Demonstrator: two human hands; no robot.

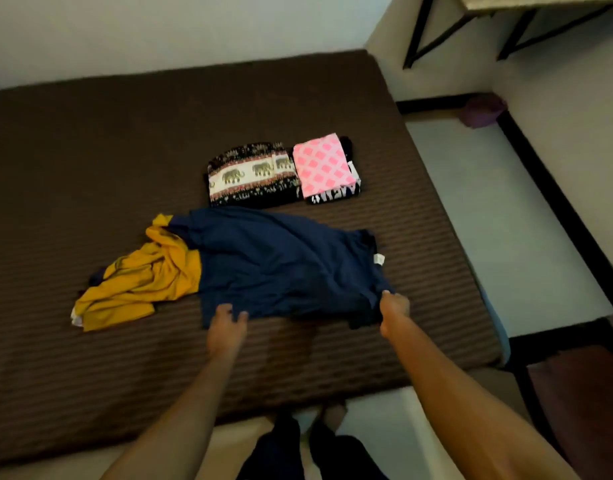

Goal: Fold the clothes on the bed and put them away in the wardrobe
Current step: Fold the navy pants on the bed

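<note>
While both hands hold near hem, navy garment (280,261) runs away from grip toward 12 o'clock, long axis 9-to-3. Left hand (227,325) pinches hem at 9 end, fingers curled; right hand (395,304) grips 3 corner, closer to label. Yellow shirt (138,282) crumpled at 9, partly under navy. Folded stacks (284,171) beyond at 12. Bed (90,168) underneath.

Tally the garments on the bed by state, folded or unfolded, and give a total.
Folded: 3, elephant piece, pink piece, black-and-white piece under the pink
Unfolded: 2, navy garment, yellow garment
Total: 5
</note>
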